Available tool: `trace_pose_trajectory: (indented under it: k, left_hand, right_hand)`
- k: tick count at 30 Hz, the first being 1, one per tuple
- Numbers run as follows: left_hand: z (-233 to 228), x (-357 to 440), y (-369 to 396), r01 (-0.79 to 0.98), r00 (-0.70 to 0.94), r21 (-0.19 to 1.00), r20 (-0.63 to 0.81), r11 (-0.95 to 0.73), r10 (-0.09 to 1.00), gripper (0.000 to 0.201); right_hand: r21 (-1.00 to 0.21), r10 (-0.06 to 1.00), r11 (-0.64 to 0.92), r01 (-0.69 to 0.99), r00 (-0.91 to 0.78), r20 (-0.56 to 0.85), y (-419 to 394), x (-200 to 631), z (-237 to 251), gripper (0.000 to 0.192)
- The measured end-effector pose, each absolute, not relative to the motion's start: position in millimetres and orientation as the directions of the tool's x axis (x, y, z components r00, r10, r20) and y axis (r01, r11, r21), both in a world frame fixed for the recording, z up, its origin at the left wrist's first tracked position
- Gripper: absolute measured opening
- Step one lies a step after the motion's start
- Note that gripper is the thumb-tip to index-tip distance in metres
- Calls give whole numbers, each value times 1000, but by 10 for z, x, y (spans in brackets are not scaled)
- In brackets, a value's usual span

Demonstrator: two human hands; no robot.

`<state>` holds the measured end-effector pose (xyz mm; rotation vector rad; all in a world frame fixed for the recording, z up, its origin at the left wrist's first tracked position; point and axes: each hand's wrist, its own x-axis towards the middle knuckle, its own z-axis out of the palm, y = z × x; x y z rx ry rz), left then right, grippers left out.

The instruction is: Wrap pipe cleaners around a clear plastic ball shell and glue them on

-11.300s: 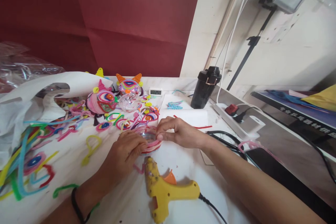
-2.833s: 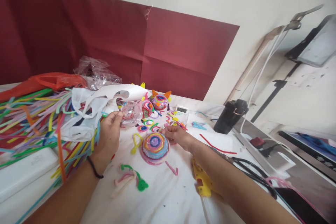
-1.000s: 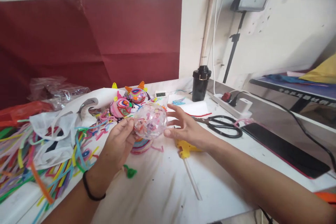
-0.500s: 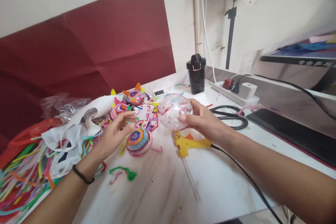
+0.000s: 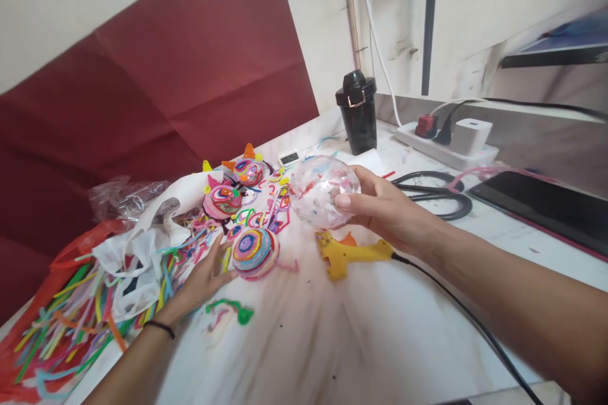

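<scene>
- We've got the clear ball (image 5: 320,188) in our right hand (image 5: 380,202), thumb on the near side and the other fingers wrapped around behind it, so that's a proper grip.
- The ball is held up off the white table (image 5: 285,354), just above the yellow glue gun (image 5: 346,256) as we look down at it.
- Our left hand (image 5: 204,275) isn't holding anything we can see: thumb and fingers are spread apart, right beside the striped dome (image 5: 256,252). Can't tell if the fingertips actually touch it.
- That dome sits on the table with its bullseye rings facing up, left of the glue gun.
- Behind it we've got two colorful animal heads, the pink one (image 5: 221,201) nearer us and the orange-eared one (image 5: 248,171) farther back.
- Green pipe cleaner (image 5: 243,313) lies in front of the dome.
- Black cup (image 5: 358,120) stands upright at the back, beyond the ball.
</scene>
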<state>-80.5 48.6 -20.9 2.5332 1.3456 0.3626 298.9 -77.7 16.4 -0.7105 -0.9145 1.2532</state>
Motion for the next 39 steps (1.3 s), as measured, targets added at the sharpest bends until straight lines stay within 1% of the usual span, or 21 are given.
trace_pose_trajectory:
  k: [2,5,8,11,12,15,18,21,23,25,29,32,35,39]
  left_hand:
    - [-187,-939,554,801,529,267,106,-536,842,74]
    - [-134,-1096,622,832,499,191,156,-521,853,54]
    - [-62,-1100,659,837,489,149,228,-527,842,51]
    - [71,-873,715,783,565,137,249,-606,786,47]
    - [129,-748,748,750,609,138,236,-647,757,45]
    - [301,-286,888,625,752,161,135,-763,645,40]
    - [388,193,1035,483,869,202,7,-852,495,35]
    - [360,561,1132,377,926,228,-103,-898,363,30]
    - [309,710,1179,340,938,226,-154,-913,311,26]
    - [265,782,1236,322,941,212,-183,-923,286,28]
    - [250,747,1401,311,937,176,-220,-934,270,32]
    - [279,629,1553,328,928,144,-236,-934,290,34]
    - [301,485,1711,377,911,121,-226,-918,344,27]
    - [370,284,1853,485,871,132,-157,-865,465,15]
  right_hand:
    - [-860,980,194,-471,62,187,-775,2986,158,45]
    - [-867,979,202,-456,64,195,-767,2987,159,46]
    - [-864,976,216,-455,92,195,-762,2996,169,44]
    - [-855,975,224,-467,119,190,-758,3007,171,43]
    - [-855,975,224,-467,122,188,-755,3009,168,42]
    - [-865,974,225,-449,126,188,-741,3011,149,40]
    - [-874,973,229,-429,121,196,-727,3010,134,42]
    - [-883,974,225,-413,124,190,-720,3011,131,44]
    - [-884,974,222,-411,123,188,-717,3014,133,45]
    - [-883,974,226,-411,124,192,-714,3020,139,47]
    - [-896,970,237,-375,139,198,-706,3043,161,48]
    - [-904,972,232,-359,126,200,-702,3049,170,48]
    - [-901,976,215,-376,106,189,-698,3037,160,49]
    - [-901,977,211,-379,105,184,-710,3020,139,52]
